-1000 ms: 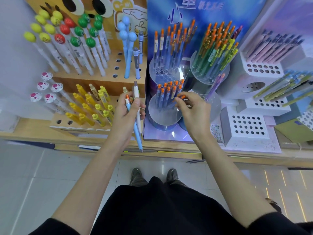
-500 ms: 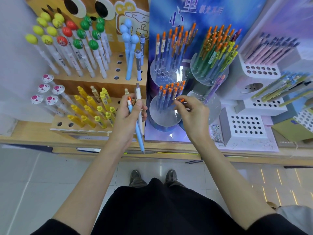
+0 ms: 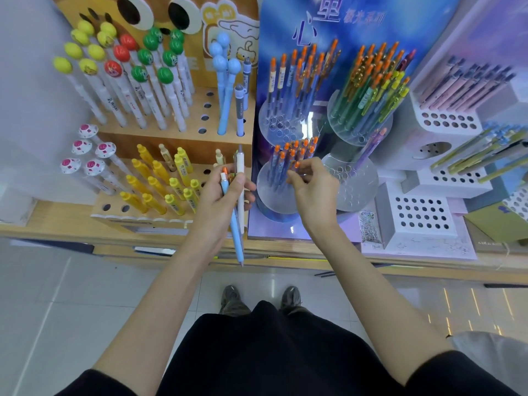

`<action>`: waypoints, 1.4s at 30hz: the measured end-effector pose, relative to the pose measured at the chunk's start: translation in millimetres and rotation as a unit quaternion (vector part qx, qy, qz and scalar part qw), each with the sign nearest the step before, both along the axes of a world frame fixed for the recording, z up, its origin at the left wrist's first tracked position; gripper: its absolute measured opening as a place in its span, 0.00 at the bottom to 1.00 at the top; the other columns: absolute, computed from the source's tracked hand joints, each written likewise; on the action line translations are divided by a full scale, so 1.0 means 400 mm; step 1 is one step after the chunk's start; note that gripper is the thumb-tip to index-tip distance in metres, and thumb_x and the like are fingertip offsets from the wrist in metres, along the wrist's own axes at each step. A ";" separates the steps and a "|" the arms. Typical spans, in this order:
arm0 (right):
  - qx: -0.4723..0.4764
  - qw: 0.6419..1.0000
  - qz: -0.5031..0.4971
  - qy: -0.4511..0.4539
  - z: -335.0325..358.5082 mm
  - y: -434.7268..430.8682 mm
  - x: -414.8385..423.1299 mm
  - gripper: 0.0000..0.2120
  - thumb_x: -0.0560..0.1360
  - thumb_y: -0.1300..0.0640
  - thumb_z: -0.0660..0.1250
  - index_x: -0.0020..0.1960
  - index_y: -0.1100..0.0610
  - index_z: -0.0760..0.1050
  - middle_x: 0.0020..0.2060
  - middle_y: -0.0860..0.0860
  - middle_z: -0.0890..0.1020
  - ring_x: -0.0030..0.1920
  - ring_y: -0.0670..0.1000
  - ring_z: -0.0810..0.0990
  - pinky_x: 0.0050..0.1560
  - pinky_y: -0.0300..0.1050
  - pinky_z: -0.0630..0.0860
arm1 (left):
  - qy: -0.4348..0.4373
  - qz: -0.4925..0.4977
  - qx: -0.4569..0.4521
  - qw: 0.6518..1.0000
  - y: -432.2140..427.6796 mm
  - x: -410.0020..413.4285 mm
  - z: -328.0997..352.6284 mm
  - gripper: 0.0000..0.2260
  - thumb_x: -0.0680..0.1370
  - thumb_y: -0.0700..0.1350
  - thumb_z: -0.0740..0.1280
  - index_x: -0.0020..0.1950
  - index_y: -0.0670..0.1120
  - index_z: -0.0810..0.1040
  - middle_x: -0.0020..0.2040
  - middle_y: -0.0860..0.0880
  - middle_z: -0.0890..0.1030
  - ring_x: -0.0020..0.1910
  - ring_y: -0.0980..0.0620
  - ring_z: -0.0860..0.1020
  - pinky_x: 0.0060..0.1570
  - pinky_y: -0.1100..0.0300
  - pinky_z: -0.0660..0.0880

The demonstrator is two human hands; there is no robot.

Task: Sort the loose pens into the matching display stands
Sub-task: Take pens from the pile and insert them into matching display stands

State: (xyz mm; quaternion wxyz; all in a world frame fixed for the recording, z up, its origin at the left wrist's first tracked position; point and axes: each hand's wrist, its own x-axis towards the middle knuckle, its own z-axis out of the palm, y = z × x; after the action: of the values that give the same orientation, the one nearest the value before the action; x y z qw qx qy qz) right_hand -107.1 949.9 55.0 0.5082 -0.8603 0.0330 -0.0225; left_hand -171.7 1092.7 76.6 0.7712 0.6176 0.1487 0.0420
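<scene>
I look down at my two hands, which are held apart. My right hand (image 3: 314, 192) pinches an orange-topped blue pen (image 3: 297, 165) near its top, thumb and fingers curled round it. The pen stands nearly upright, leaning a little away from me. Its long axis runs in line with the other orange-topped pens (image 3: 288, 155) standing in the clear round stand (image 3: 267, 201). That stand lies just below and to the left of my right hand, between my two hands, so the right hand is the nearer one. I cannot tell whether the pen's tip is already in a hole.

My left hand (image 3: 221, 204) is just beside the stand's left edge, gripping a bundle of loose pens (image 3: 233, 181). Among them are a light blue pen (image 3: 235, 235), pointing down toward me, and a white pen (image 3: 240, 170), sticking up. I judge the coming move to be a short, straight push down along the pen's length.
</scene>
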 end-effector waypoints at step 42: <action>0.258 0.938 0.194 0.126 0.155 0.050 -0.060 0.08 0.77 0.66 0.65 0.54 0.69 0.75 0.21 0.44 0.75 0.23 0.39 0.72 0.28 0.26 0.67 | 0.071 -0.098 -0.145 0.982 0.011 -0.003 0.049 0.17 0.80 0.46 0.46 0.46 0.44 0.73 0.34 0.49 0.68 0.25 0.56 0.58 0.27 0.61 0.56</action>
State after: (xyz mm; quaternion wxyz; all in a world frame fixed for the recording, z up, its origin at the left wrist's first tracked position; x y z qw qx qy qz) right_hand -131.1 969.7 116.9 0.6986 -0.6853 -0.0660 0.1948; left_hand -172.7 1097.0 96.2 0.8402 0.5125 0.1467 -0.0999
